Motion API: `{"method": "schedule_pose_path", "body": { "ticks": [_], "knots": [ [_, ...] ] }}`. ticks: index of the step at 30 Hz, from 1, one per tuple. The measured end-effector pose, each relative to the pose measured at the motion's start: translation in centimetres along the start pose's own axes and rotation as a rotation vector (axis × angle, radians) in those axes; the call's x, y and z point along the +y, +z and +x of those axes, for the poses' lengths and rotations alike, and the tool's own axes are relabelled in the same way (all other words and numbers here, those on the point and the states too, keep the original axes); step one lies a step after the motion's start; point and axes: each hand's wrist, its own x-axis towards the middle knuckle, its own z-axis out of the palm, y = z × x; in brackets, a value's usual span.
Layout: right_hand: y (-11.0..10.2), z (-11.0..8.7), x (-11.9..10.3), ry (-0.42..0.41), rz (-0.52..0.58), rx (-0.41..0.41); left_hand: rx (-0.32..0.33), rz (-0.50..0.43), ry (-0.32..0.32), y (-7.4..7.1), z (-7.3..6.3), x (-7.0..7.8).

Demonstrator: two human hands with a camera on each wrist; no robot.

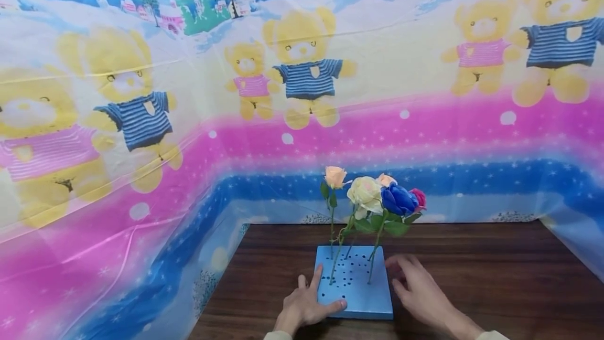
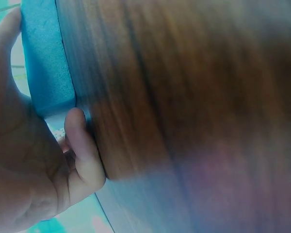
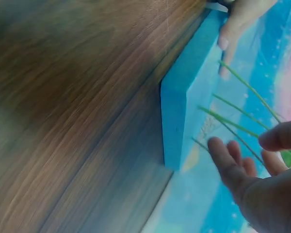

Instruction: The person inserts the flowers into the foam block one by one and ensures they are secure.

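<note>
A light blue foam block (image 1: 365,303) with several dark holes lies on the table, artificial roses standing in it on green stems. Among them are a peach rose (image 1: 335,178), a cream rose (image 1: 365,196), a blue rose (image 1: 399,199) and a pinkish-red rose (image 1: 419,200) partly hidden behind the blue one. My left hand (image 1: 304,303) rests at the block's near left corner, thumb extended over its top and index finger straight along the left side. Just right of the block, my right hand (image 1: 420,290) holds nothing, its fingers relaxed beside the edge; the right wrist view shows them close to the stems (image 3: 233,124).
A dark wooden table (image 1: 509,277) carries the block near its front. Behind and to the sides hangs a printed cloth (image 1: 406,135) with teddy bears, meeting the table's back edge. A second peach rose (image 1: 386,179) shows behind the cream and blue blooms.
</note>
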Motion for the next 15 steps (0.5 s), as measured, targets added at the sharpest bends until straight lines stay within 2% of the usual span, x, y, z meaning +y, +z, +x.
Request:
{"method": "schedule_pose_path", "body": {
  "ticks": [4, 9, 12, 15],
  "knots": [
    [-2.2, -1.7, 2.2, -0.047, -0.074, -0.084, -0.009, -0.017, -0.007, -0.2, 0.0, 0.0],
    [-4.3, -3.4, 6.3, -0.131, -0.122, -0.169, -0.039, -0.03, -0.005, -0.3, 0.4, -1.1],
    [-5.4, -3.9, 8.1, -0.115, -0.109, -0.202, -0.076, -0.074, 0.001, -0.6, 0.6, -2.0],
    [-6.3, -4.2, 9.1, -0.047, -0.09, -0.23, -0.113, -0.157, -0.011, -1.1, 0.4, -2.6]
  ]
}}
